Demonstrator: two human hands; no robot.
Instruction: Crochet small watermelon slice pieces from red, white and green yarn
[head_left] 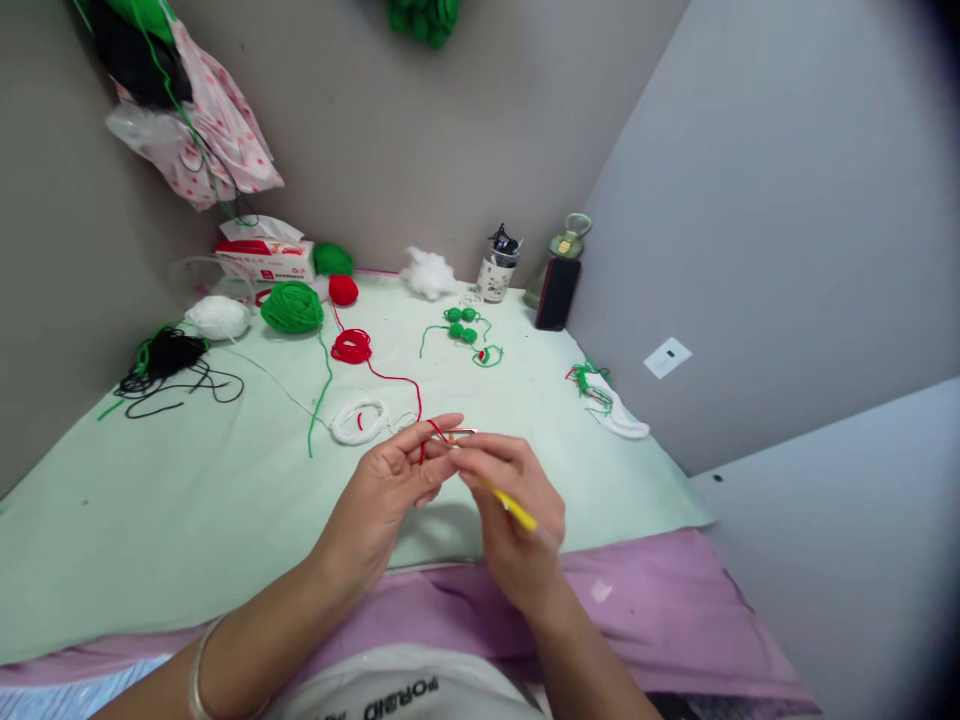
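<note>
My left hand [390, 490] is raised over the pale green table [187, 500], fingers curled with a red yarn strand [405, 385] looped over them. That strand runs back to a small red yarn coil [351, 346]. My right hand [517, 510] is closed around a yellow-handled crochet hook [514, 508], its tip meeting the red loop by my left fingertips. A white yarn coil [360, 420] lies just beyond my left hand.
Green yarn ball [292, 306], red ball [343, 289], white ball [217, 316] and black yarn tangle [169, 360] sit at the back left. Small green crochet pieces [465, 330], stuffing [427, 272], a bottle [496, 268], a tissue box [266, 258] and green-white scraps [607, 400] lie around.
</note>
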